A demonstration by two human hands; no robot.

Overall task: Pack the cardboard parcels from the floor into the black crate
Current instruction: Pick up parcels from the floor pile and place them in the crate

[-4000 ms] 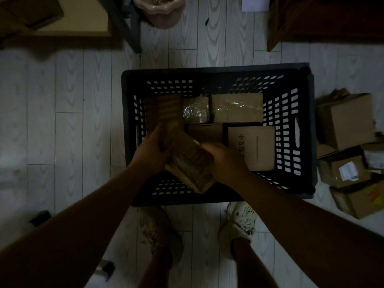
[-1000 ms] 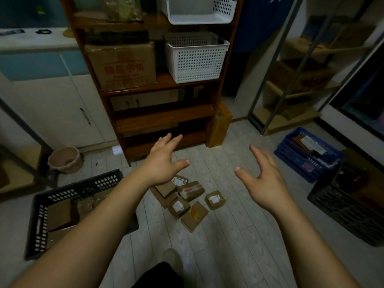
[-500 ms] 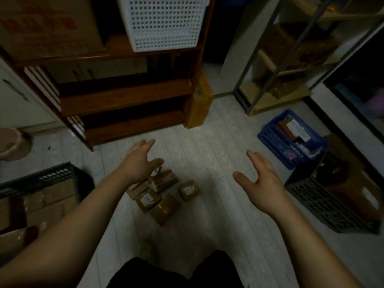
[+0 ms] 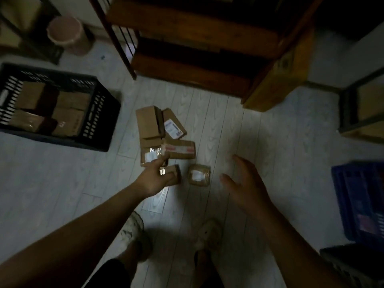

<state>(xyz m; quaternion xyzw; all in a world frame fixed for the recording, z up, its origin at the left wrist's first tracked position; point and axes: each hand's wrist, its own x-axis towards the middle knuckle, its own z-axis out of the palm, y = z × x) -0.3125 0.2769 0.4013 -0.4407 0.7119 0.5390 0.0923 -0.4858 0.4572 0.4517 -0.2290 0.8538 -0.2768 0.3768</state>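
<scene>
Left hand [image 4: 154, 179] reaching into the heap of cardboard parcels [image 4: 164, 140] on the pale floor [image 4: 62, 183], fingers spread and curled over a small parcel [image 4: 173, 173], thumb at its near edge; contact hard to judge in the dim, blurred light. Right hand [image 4: 245, 183] open, fingers wide, empty, above bare boards beside a labelled parcel [image 4: 199, 175]. Black crate [image 4: 99, 113] well left, partly cut off, already holding parcels. Wooden shelf [image 4: 197, 38] beyond; blue crate [image 4: 357, 200] cut off at right.
</scene>
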